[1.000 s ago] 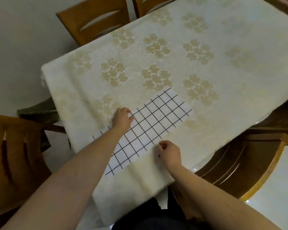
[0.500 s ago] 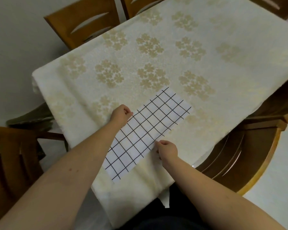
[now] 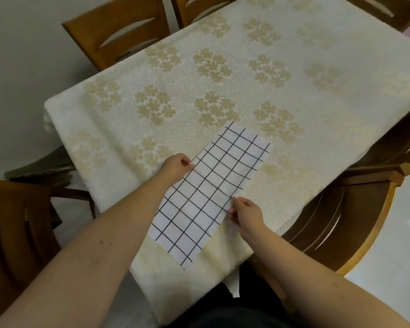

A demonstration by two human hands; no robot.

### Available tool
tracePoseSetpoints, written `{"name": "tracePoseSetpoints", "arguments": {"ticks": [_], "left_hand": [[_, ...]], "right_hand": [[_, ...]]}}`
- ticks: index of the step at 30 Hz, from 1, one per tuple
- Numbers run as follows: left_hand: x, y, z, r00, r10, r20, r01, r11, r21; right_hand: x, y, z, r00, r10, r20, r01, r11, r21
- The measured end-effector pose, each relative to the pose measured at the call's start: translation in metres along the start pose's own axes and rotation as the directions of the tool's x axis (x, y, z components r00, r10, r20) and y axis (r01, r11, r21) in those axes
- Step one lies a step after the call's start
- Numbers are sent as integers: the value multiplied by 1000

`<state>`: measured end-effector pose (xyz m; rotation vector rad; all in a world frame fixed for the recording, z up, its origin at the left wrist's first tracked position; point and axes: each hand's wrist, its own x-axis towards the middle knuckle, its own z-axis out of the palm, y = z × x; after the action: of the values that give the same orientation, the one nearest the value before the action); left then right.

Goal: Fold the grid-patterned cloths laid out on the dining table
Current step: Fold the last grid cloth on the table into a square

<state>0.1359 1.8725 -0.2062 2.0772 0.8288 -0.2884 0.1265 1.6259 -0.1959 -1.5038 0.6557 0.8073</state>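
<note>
One white cloth with a black grid [image 3: 211,192] lies flat as a long narrow strip on the dining table [image 3: 223,91], running diagonally from the near corner toward the middle. My left hand [image 3: 176,167] pinches its left long edge about halfway along. My right hand [image 3: 246,213] pinches the opposite long edge at the same level. My left forearm hides part of the strip's left side.
A cream tablecloth with gold flower clusters covers the table. Wooden chairs stand at the far left [image 3: 118,31], near left [image 3: 17,223] and right [image 3: 355,209]. The table's near corner hangs close to my body. Pale floor shows at the right.
The cloth has slid toward the near corner, leaving its whole near end visible. Both hands now pinch the long edges at mid-length; earlier my left hand rested on the cloth.
</note>
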Motion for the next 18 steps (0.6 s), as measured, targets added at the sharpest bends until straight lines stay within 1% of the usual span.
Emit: {"name": "tracePoseSetpoints", "arguments": {"ticks": [5, 7, 9, 12, 14, 16, 18], "left_hand": [[-7, 5, -2, 999, 37, 20, -35, 997, -67], [-12, 6, -2, 999, 35, 37, -29, 988, -152], [-17, 7, -2, 998, 24, 56, -9, 967, -254], [-22, 10, -3, 996, 53, 68, -28, 943, -332], [-24, 11, -5, 994, 75, 75, -44, 934, -355], [-25, 12, -9, 991, 109, 82, -73, 933, -353], [-27, 12, -15, 987, 136, 83, -101, 937, -334]], "right_hand": [[3, 1, -11, 1000, -25, 7, 24, 1000, 20], [3, 0, -13, 999, -41, 10, 40, 998, 54], [3, -2, -14, 997, -81, -12, 82, 995, 61], [-1, -4, -16, 980, -194, -41, 196, 980, 38], [-5, -6, -16, 948, -316, -35, 315, 949, -26], [-7, -9, -16, 901, -434, -3, 428, 890, -155], [-9, -15, -15, 855, -517, 41, 506, 813, -290]]}}
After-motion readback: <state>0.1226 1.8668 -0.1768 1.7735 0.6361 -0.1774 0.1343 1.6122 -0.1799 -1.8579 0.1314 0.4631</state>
